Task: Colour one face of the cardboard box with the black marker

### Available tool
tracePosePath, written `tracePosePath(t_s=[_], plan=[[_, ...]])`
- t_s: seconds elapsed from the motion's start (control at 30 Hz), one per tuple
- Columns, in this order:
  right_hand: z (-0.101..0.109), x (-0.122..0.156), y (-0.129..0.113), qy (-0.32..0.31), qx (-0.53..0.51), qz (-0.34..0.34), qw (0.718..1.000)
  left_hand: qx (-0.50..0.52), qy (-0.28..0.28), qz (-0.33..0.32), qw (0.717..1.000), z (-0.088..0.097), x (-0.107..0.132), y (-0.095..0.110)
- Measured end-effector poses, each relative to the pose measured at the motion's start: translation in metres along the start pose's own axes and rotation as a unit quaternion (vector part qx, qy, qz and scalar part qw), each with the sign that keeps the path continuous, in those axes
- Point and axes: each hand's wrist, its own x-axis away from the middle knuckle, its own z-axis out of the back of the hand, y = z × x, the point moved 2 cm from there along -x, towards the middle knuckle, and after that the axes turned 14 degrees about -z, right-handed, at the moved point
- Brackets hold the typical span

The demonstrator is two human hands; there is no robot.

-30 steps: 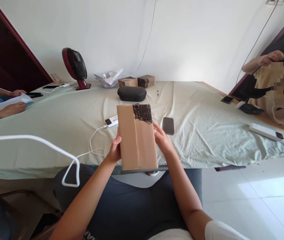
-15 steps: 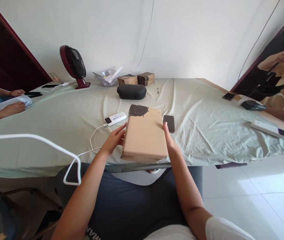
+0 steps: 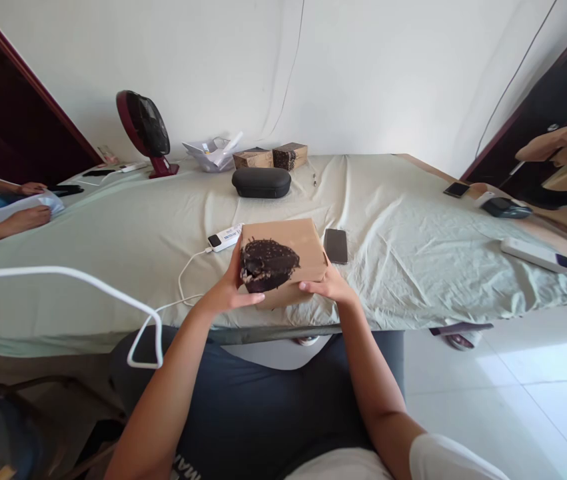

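Left hand (image 3: 227, 292) and right hand (image 3: 330, 285) flank the box (image 3: 284, 261).

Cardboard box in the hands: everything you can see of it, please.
The cardboard box is brown, with no open flap showing. A rough, pale-flecked black patch covers the left of its upper face and reaches over the near edge. The left hand and right hand grip opposite ends, thumbs on the near side, over the pale green cloth. Whether it touches the cloth is unclear.

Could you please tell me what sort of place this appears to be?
Probably an improvised indoor workroom: a long cloth-covered table, a fan standing on it, and another person's hands holding paper at the left.
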Motion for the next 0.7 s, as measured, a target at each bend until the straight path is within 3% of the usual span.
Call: tracePosePath(t_s=[0.07,0.2,0.33,0.47,0.57,0.63,0.7], plan=[[-0.001,0.0,0.0,-0.002,-0.014,0.005,1.0,0.047,-0.004,-0.007,0.999,0.002,0.002,0.004],[-0.007,-0.003,-0.005,0.005,-0.04,0.01,0.999,0.119,0.075,0.028,0.99,0.002,0.003,0.009],[-0.015,-0.002,-0.014,0.022,-0.04,0.001,0.999,0.113,0.16,0.054,0.979,-0.004,0.0,0.014],[-0.022,0.0,-0.018,0.026,-0.024,0.01,0.999,0.09,0.194,0.063,0.975,-0.007,-0.003,0.024],[-0.015,-0.003,-0.01,0.027,-0.077,-0.009,0.997,0.06,0.225,0.096,0.968,-0.007,-0.01,0.033],[-0.002,-0.014,-0.001,0.087,-0.12,-0.037,0.988,0.041,0.243,0.117,0.962,-0.008,-0.014,0.037],[0.013,-0.03,0.01,0.192,-0.08,-0.096,0.973,0.033,0.254,0.127,0.958,-0.008,-0.019,0.039]])
